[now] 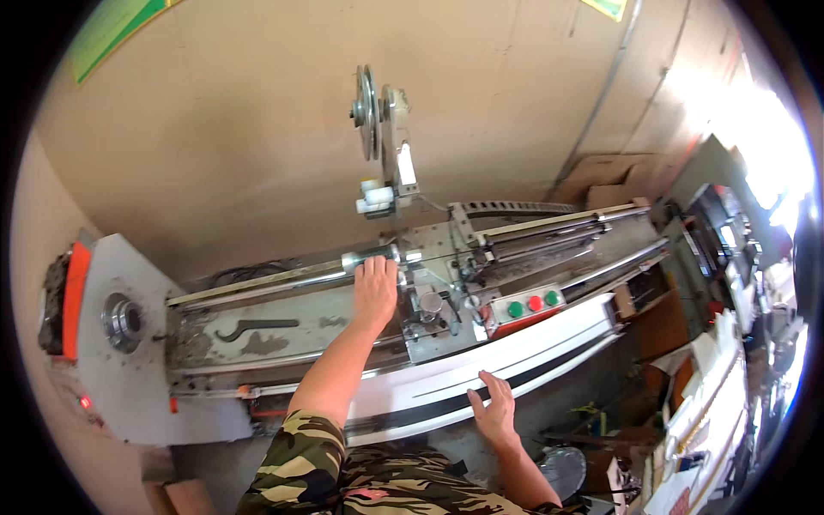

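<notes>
Fingers of the right hand (493,410) lie spread and flat on the white front rail (532,352) of the machine, at its near edge, pressing rather than gripping. Further in, the left hand (375,287) reaches across the bed (283,330) and rests palm-down on the shiny roller (371,257), fingers curled over its top; whether they close fully round it I cannot tell. So the roller sits directly under that palm, touching it, just left of the carriage (438,305). A dark hook spanner (253,327) lies loose on the bed, well left of the wrist. Behind, a pulley wheel (366,110) stands on its post.

Risk, as I judge it: the reaching forearm passes near the green and red buttons (532,303), and a bump there could start the machine with fingers on the roller. The loose spanner could also be knocked into the slides.
</notes>
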A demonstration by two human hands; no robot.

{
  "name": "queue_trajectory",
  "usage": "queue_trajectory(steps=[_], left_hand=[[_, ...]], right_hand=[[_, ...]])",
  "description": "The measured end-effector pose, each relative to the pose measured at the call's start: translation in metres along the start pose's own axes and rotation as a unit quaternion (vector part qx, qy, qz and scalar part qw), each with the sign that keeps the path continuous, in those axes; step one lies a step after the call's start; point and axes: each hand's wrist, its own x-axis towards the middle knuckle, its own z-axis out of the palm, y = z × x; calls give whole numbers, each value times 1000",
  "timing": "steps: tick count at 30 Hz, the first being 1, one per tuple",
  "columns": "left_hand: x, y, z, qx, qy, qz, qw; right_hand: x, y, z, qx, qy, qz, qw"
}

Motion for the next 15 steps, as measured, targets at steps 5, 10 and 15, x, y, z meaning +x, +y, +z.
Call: queue_trajectory(steps=[5, 10, 15], left_hand=[[7, 2, -20, 54, -45, -22, 997], [31, 23, -36, 68, -92, -38, 993], [52, 37, -47, 98, -137, -54, 984]], right_hand=[[22, 23, -17, 91, -74, -34, 992], [51, 55, -60, 126, -117, -70, 983], [94, 92, -91, 150, -132, -88, 976]])
